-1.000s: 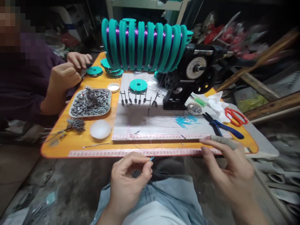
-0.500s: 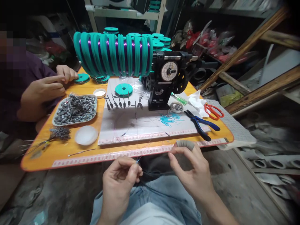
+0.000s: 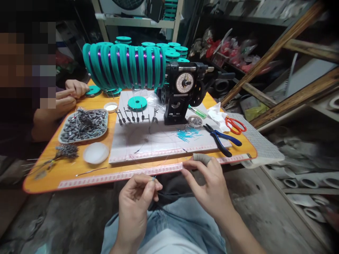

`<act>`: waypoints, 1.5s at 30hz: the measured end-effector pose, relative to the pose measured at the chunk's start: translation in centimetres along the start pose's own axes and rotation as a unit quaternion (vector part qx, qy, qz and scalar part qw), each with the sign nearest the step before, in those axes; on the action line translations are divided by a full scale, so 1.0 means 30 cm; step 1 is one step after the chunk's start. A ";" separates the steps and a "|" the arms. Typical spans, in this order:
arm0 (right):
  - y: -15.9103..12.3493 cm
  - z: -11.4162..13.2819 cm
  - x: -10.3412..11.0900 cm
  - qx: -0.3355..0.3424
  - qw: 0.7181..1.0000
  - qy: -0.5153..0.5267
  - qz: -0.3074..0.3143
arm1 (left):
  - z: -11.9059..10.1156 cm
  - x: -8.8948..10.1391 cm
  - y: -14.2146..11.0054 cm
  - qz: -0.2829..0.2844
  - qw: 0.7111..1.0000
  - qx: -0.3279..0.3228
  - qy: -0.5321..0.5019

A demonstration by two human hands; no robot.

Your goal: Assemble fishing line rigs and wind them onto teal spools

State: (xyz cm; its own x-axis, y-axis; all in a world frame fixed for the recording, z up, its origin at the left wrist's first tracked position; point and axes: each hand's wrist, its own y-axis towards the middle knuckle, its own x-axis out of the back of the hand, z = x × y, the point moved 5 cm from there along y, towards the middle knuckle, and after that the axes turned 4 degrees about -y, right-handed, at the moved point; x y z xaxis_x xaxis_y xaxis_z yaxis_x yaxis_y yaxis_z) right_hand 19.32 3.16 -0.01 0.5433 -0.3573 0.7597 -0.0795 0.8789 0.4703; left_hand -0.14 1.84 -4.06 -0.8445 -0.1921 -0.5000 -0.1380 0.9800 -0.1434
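Thumb and forefinger of my left hand (image 3: pixel 136 199) pinch a small blue strip (image 3: pixel 154 178), just off the table's front edge. My right hand (image 3: pixel 205 180), with a grey wrap (image 3: pixel 201 158) round one finger, has its thumb and forefinger curled close together in a pinch; anything between the tips is too fine to make out. Thin, nearly clear line loops faintly above the white board (image 3: pixel 119 141). Similar blue strips (image 3: pixel 185 134) lie in a loose pile on that board. A tape measure strip (image 3: pixel 106 176) runs along the front edge behind both hands.
A black winding machine (image 3: pixel 177 95) carries a row of teal spools (image 3: pixel 124 67). Blue-handled pliers (image 3: pixel 219 139), red scissors (image 3: pixel 235 125), a dish of small metal parts (image 3: pixel 195 121) and a tray of grey weights (image 3: pixel 84 125) surround the board. At left, another person's hands (image 3: pixel 71 93) touch a teal spool.
My right hand has shifted left, nearer my left hand, which still pinches the blue strip. The view has turned slightly, and the other person leans further in.
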 end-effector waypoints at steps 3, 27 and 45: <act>0.017 0.012 -0.030 0.000 1.000 -0.022 -0.008 | 0.004 -0.003 -0.003 0.002 1.000 0.006 0.000; -0.115 0.239 0.001 0.195 0.928 0.317 0.017 | -0.023 -0.058 -0.029 -0.024 0.991 0.080 -0.109; -0.112 0.127 0.084 0.199 0.974 0.105 -0.010 | 0.058 -0.019 -0.125 -0.090 0.939 0.280 -0.179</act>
State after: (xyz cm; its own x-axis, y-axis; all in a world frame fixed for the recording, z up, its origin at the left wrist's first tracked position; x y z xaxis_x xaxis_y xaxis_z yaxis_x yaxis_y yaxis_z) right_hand 17.78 -1.90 2.05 0.7036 -0.2644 0.6595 -0.3616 0.6658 0.6527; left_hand 1.77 -1.82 -4.73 -0.5923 -0.4551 -0.6649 0.1165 0.7682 -0.6295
